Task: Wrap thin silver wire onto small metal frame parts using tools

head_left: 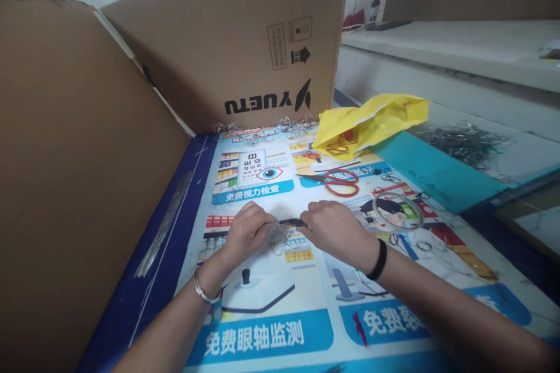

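My right hand (335, 230), with a black band on its wrist, is closed round a small pair of pliers (292, 222). Only the dark jaws show, pointing left; the handles are hidden in the fist. Facing it, my left hand (249, 230) pinches thin wire (276, 240) right at the jaws' tip, and fine pale loops of it hang below. How the wire is bent there is too small to tell. Beyond the hands lie red-handled scissors (341, 182), blades to the left. To the right of my right hand rests a clear ring-shaped coil (398, 211).
Cardboard walls (210, 41) stand left and behind. A yellow bag (371, 122) lies open at the back right, near a heap of wire scraps (466, 143). Straight wires (164, 224) lie in a bundle at left. Loose wire bits are scattered over the printed poster (262, 297).
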